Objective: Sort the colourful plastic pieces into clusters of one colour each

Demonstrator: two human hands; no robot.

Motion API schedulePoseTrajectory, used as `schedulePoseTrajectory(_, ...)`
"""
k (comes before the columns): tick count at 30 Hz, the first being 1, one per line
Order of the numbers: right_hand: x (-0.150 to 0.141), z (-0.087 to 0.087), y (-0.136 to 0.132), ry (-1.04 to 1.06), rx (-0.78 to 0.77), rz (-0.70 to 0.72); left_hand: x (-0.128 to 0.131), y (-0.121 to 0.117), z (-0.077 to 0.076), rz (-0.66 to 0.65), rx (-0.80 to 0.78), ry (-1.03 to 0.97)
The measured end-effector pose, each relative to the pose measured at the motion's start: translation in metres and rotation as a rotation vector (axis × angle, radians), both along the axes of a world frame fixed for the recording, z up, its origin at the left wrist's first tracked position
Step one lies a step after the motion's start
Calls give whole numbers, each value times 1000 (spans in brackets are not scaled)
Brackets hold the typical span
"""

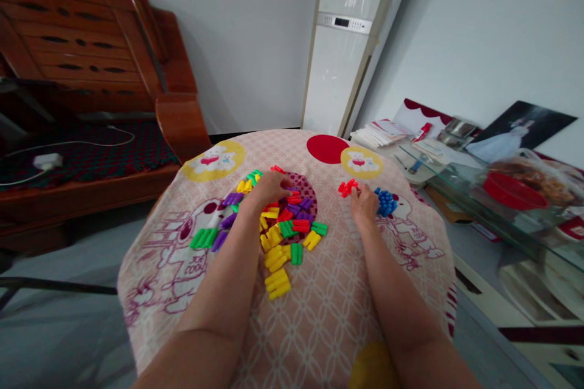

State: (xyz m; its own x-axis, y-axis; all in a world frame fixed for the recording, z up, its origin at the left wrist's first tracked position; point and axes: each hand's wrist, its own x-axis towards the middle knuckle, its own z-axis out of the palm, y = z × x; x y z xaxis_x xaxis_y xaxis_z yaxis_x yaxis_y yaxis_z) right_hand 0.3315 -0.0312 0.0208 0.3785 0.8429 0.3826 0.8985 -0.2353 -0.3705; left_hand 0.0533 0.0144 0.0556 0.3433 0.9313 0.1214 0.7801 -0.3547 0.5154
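A mixed heap of small ribbed plastic building pieces (275,256) in yellow, green, purple and red spreads over the left and middle of the round table. My left hand (270,188) reaches into its far side, fingers bent together beside red and purple pieces; what is between the fingertips is hidden. On the right, my right hand (364,203) has its thumb and fingers closed at the edge of a small cluster of red building pieces (348,187). A cluster of blue building pieces (385,202) lies just right of that hand.
A patterned cloth (314,316) covers the table. A glass-topped side cabinet (460,185) with papers, a red bowl (515,189) and a bagged item stands close by on the right. To the left is a wooden bench (176,121); a tall white cabinet-like appliance (340,61) stands behind.
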Motion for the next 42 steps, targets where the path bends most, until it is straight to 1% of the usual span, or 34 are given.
schedulePoseTrajectory(2, 0, -1, 2, -14, -30, 25, 0, 1, -1, -17, -25, 0)
schedulePoseTrajectory(6, 3, -4, 6, -3, -40, 48, 2, 2, -3, -33, -40, 15)
schedulePoseTrajectory(10, 5, -6, 6, 23, -30, 74, 3, 3, -5, -10, -33, -21)
schedulePoseTrajectory(13, 4, -4, 3, 53, 14, 48, 2, 4, -6, 10, -13, -20)
schedulePoseTrajectory(16, -1, -1, -4, 78, 95, 34, 3, 5, -5, 35, 16, 2)
schedulePoseTrajectory(18, -5, 0, -8, 89, 132, 73, 6, 4, -5, 16, 8, 17)
schedulePoseTrajectory(20, -9, -1, -11, 101, 143, 141, 10, 2, -4, -5, 0, 42)
schedulePoseTrajectory(24, -18, -4, -14, 115, 138, 292, 18, -2, -5, 7, 36, 118)
schedulePoseTrajectory(27, -24, -4, -16, 145, 138, 375, 19, -3, -5, 10, 43, 125)
schedulePoseTrajectory(31, -35, 1, -21, 284, 130, 490, 19, -6, -2, 7, 32, 19)
schedulePoseTrajectory(33, -41, 4, -24, 390, 108, 555, 22, -7, 0, -16, 0, -90)
schedulePoseTrajectory(36, -47, 6, -27, 535, 37, 644, 30, -10, 4, -30, -18, -250)
schedulePoseTrajectory(39, -50, 4, -27, 623, -8, 673, 44, -13, 3, -38, -27, -330)
schedulePoseTrajectory(42, -49, -1, -25, 654, 7, 649, 58, -17, 1, -79, -43, -338)
